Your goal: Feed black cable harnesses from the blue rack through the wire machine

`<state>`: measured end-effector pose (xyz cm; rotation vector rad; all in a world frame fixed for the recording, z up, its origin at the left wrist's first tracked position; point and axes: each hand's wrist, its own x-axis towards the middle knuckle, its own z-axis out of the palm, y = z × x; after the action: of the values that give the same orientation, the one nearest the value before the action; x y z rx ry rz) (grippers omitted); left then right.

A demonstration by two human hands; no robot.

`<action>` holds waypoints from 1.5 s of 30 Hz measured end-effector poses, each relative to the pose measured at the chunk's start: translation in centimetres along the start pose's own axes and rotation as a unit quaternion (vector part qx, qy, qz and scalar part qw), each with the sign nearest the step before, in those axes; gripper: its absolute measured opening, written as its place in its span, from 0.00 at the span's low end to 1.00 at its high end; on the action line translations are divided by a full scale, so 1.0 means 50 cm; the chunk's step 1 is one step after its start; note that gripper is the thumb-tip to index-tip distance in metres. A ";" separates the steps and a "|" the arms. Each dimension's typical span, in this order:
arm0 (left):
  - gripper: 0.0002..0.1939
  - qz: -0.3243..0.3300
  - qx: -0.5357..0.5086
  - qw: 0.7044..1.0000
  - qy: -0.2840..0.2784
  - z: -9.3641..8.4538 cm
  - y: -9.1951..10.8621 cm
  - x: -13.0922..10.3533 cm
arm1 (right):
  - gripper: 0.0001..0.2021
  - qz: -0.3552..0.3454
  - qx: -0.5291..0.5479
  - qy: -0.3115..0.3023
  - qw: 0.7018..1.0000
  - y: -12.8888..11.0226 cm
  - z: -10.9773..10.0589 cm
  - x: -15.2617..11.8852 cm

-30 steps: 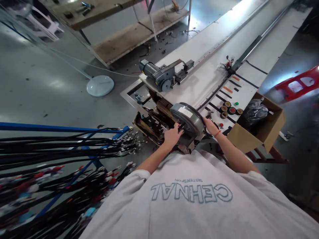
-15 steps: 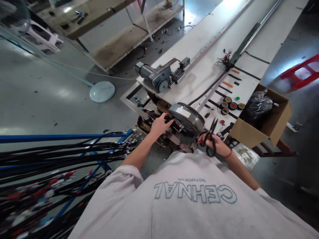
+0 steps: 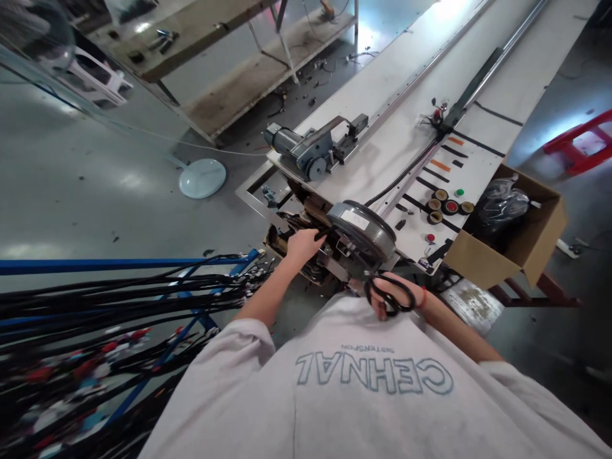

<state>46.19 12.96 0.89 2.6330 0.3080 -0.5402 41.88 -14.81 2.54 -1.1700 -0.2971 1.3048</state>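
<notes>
Whereas the earlier frame shows the scissors [image 3: 411, 296] with blades raised at the right of the grey drum [image 3: 368, 231], the right grip [image 3: 393, 292] now holds them lower, on the drum's near side by the shirt [image 3: 363, 395], handle loops against the fingers and blades hard to make out. Left of the drum, the left grip [image 3: 303, 247], more spread before, is curled tight, pinching a dark strip [image 3: 323, 234] between itself and the drum.

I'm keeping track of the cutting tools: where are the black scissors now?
In the head view, right of centre, the black scissors are in the person's right hand, just below the grey drum, in front of the shirt.
</notes>
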 end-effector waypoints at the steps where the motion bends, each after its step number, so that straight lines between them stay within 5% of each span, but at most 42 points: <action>1: 0.21 0.019 -0.084 0.993 -0.077 0.011 -0.005 -0.005 | 0.30 -0.027 -0.014 0.043 0.999 -0.001 -0.014 -0.037; 4: 0.32 0.063 -0.372 0.886 -0.269 0.060 0.005 -0.040 | 0.29 -0.004 -0.109 0.293 0.950 0.008 -0.085 -0.093; 7: 0.29 0.073 -0.556 0.795 -0.233 0.113 0.038 -0.085 | 0.22 0.156 -0.313 0.476 0.807 0.033 -0.163 -0.077; 9: 0.26 0.071 -0.629 0.758 -0.157 0.134 0.056 -0.104 | 0.16 0.222 -0.414 0.494 0.731 0.052 -0.199 -0.053; 12: 0.25 0.016 -0.713 0.688 -0.135 0.140 0.062 -0.106 | 0.17 0.200 -0.463 0.479 0.718 0.060 -0.239 -0.029; 14: 0.17 -0.050 -0.734 0.650 -0.191 0.138 0.061 -0.090 | 0.18 0.143 -0.479 0.502 0.706 0.042 -0.279 -0.028; 17: 0.12 -0.094 -0.702 0.625 -0.328 0.139 0.067 -0.059 | 0.17 0.108 -0.492 0.579 0.641 -0.016 -0.378 -0.047; 19: 0.16 -0.066 -0.666 0.640 -0.377 0.144 0.075 -0.047 | 0.18 0.136 -0.489 0.619 0.599 -0.059 -0.455 -0.067; 21: 0.19 -0.009 -0.617 0.697 -0.365 0.149 0.082 -0.045 | 0.20 0.176 -0.485 0.632 0.579 -0.095 -0.520 -0.083; 25: 0.21 0.069 -0.419 0.878 -0.222 0.153 0.088 -0.058 | 0.23 0.254 -0.459 0.604 0.600 -0.118 -0.582 -0.089; 28: 0.21 0.071 -0.286 0.951 -0.100 0.157 0.088 -0.067 | 0.23 0.269 -0.452 0.594 0.609 -0.103 -0.583 -0.080; 34: 0.19 0.092 -0.205 0.974 0.039 0.162 0.078 -0.089 | 0.25 0.254 -0.468 0.603 0.594 -0.080 -0.573 -0.067; 45: 0.28 0.031 -0.238 0.971 0.013 0.191 0.038 -0.156 | 0.26 0.266 -0.479 0.594 0.589 -0.086 -0.575 -0.062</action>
<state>36.69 5.93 -3.09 2.1777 0.3164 -0.3566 64.89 -30.99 -5.51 -2.9683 0.4920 0.4185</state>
